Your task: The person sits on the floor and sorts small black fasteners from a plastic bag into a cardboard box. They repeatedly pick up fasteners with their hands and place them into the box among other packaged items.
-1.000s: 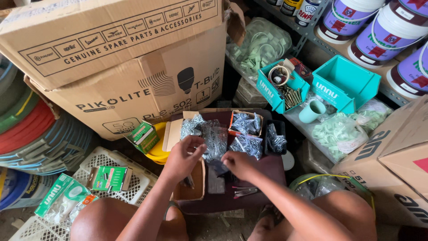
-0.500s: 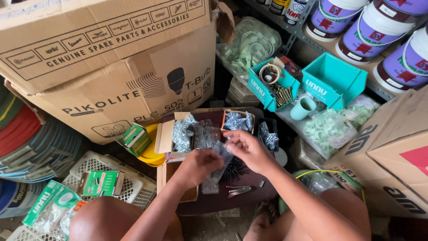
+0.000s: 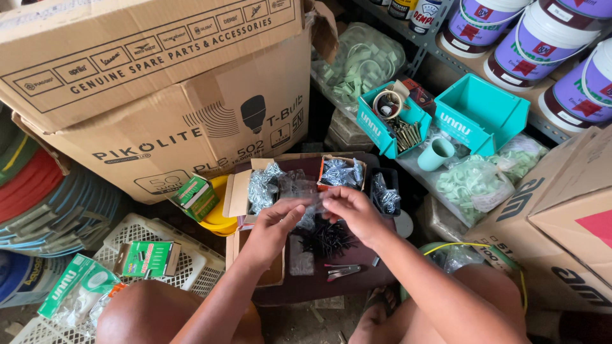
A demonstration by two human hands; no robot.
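My left hand [image 3: 275, 224] and my right hand [image 3: 352, 210] are raised together over a dark brown board [image 3: 344, 280], and both pinch a small clear plastic bag [image 3: 308, 199] between their fingertips. Under the bag lies a loose heap of black screws [image 3: 329, 239] on the board. Behind the hands stand small open cardboard boxes filled with bagged silvery screws [image 3: 264, 185] and a second such box [image 3: 342, 172]. A flat clear bag [image 3: 301, 262] and a small metal tool [image 3: 343, 272] lie on the board near my knees.
Two large cardboard cartons [image 3: 159, 95] are stacked at the left. Teal plastic bins [image 3: 481, 111] and a teal cup [image 3: 437, 154] sit at the right, below paint buckets [image 3: 542, 44]. A white plastic crate [image 3: 159, 239] with green packets [image 3: 148, 258] is at the lower left.
Both hands have lifted from the board and come together on the clear bag. The view has shifted slightly closer and downward.
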